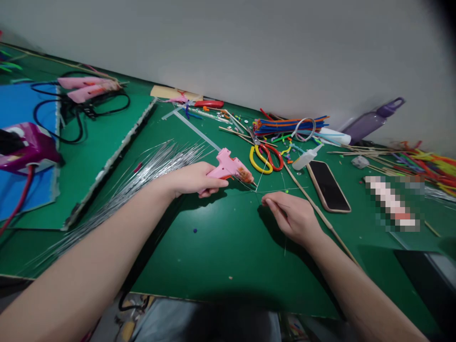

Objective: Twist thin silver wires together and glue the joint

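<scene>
My left hand (195, 179) is wrapped round the handle of a pink hot glue gun (225, 164), whose brown-stained front points right and down. A long translucent glue stick (197, 130) runs out of its back end. Just beyond the nozzle tip, several thin wires (256, 190) meet above the table. My right hand (294, 216) is closed in a pinch on a thin wire, right of the nozzle; the fingertips partly hide it. Left of my left hand lies a bundle of silvery wires (156, 166).
Scissors with yellow and red handles (260, 160), a small glue bottle (306, 158) and a phone (329, 186) lie beyond my right hand. Pipe cleaners (285, 126) and a purple bottle (370, 121) stand against the wall. More glue guns (89, 90) and a purple power socket (32, 147) are at left.
</scene>
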`<state>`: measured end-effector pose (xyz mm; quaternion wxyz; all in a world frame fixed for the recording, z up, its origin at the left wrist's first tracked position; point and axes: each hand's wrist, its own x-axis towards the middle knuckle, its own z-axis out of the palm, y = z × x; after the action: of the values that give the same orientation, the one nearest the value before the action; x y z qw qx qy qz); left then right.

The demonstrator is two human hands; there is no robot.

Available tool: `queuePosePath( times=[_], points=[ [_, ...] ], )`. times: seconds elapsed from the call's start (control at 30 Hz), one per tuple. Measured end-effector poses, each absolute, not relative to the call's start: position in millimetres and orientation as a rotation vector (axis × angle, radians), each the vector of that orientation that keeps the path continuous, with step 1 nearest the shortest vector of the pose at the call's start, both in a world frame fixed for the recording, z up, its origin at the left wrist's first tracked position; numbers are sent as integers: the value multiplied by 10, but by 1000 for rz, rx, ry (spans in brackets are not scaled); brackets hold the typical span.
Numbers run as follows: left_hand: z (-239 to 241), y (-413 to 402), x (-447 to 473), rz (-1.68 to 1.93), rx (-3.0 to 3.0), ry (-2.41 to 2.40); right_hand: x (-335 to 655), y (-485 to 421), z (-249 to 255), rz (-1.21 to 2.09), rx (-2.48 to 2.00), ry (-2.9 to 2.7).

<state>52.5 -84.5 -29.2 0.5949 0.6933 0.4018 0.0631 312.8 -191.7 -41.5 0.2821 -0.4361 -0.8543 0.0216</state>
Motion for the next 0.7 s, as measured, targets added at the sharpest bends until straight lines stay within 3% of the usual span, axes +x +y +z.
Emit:
queuePosePath(
  times=[0.7],
  points=[
    [-278,-649,586,65,1361,885,3143,-1908,-408,80,-1182,-2313]
  ],
)
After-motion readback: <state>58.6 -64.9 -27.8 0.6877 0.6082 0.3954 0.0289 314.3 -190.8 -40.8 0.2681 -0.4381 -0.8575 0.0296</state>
